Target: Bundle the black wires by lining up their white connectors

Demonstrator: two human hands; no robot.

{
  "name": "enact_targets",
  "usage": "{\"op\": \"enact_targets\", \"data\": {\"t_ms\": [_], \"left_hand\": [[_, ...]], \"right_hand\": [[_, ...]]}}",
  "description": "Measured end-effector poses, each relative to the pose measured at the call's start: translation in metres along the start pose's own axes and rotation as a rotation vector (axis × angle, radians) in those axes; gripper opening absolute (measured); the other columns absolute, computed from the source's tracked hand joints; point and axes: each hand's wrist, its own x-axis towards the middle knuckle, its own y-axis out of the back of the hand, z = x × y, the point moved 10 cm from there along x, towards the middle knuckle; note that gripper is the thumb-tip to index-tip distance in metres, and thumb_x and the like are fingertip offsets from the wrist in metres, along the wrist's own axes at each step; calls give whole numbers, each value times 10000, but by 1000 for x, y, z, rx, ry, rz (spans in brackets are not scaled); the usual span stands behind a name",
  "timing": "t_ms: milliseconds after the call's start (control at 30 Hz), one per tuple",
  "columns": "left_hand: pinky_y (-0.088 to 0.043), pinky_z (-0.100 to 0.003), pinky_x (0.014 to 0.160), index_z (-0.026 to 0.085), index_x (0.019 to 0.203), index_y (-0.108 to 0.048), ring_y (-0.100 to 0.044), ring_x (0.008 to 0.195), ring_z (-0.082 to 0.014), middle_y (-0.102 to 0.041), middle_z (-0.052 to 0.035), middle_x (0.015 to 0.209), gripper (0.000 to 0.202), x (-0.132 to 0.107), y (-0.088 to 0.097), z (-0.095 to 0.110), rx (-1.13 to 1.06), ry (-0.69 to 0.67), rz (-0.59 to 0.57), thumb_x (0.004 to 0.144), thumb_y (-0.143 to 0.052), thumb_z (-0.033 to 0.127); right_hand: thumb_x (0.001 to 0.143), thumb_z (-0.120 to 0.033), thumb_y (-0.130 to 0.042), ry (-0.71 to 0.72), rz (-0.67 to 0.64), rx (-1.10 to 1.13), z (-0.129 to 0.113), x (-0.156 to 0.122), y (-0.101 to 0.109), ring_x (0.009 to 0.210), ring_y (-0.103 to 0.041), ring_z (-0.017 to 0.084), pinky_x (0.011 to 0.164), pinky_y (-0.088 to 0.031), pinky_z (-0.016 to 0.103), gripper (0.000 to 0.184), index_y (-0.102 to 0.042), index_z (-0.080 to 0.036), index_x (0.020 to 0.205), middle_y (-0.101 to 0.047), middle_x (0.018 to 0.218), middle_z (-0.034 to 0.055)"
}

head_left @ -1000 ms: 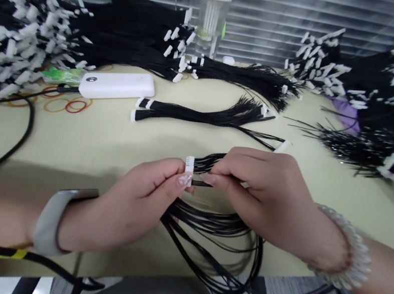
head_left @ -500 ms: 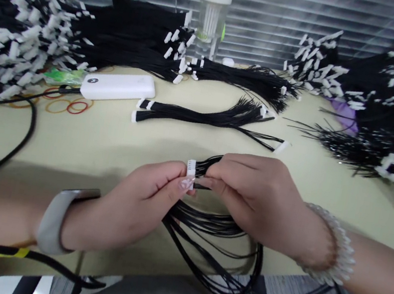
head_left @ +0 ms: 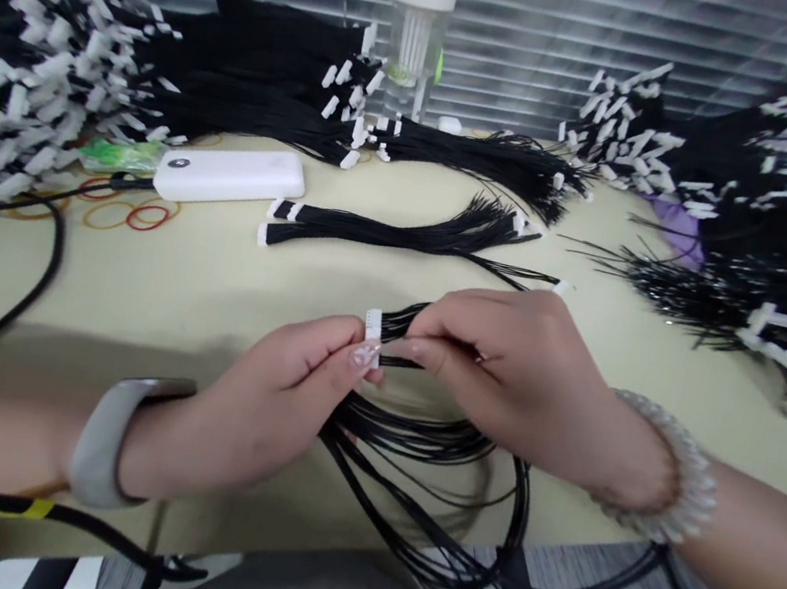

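Over the cluttered surface [head_left: 213, 283], the left hand [head_left: 267, 404] pinches a white plug [head_left: 374, 325] and the right hand [head_left: 503, 365] grips its wires [head_left: 402, 320]; the dangling loops [head_left: 433, 505] could snag and yank one loose.

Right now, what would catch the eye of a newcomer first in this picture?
The two hands at the centre: the left hand pinches a small white plastic connector, and the right hand grips the thin black wires running from it. Behind them, big heaps of black wire bundles with white plugs fill the far left and far right of the beige table.
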Motion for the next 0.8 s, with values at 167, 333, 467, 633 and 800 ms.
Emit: {"op": "enact_targets", "data": {"t_ms": [167,333,467,633,800], "left_hand": [[-434,-233,565,188,710,-472,-464,583,-106,-491,14,671,274,-1,2,-12,-169,75,66,856,-333,373],[-405,-209,503,195,707,-470,-453,546,-95,-476,26,629,274,-1,2,-15,-215,111,64,857,-339,382],[-397,-204,491,194,733,-492,-458,542,-95,-513,19,653,273,1,6,-15,-235,118,98,856,-340,384],[-392,-209,501,184,741,-504,-464,568,-102,-529,9,695,296,2,13,-16,-189,119,153,851,-342,406],[-391,-207,530,191,719,-480,-449,576,-93,-516,23,701,284,1,11,-14,-149,98,135,857,-339,396]], "right_hand": [[746,-307,-561,-141,-93,-9,34,1,1,479,-397,21,492,-299,156,155,-552,-167,680,-498,552,-49],[533,-503,-688,-144,-22,-79,36,-2,20,530,-374,45,457,-306,172,475,-458,-170,782,-455,639,-34],[595,-506,-653,-95,136,-45,15,-7,55,523,-321,58,447,-264,210,436,-387,-161,605,-378,570,-22],[798,-381,-479,-60,-273,174,-5,-22,24,404,-243,28,364,-189,197,415,-389,-140,472,-302,436,-30],[874,-387,-311,-133,-687,278,-9,-42,-42,435,-308,8,396,-235,139,395,-458,-145,598,-414,493,-49]]}}
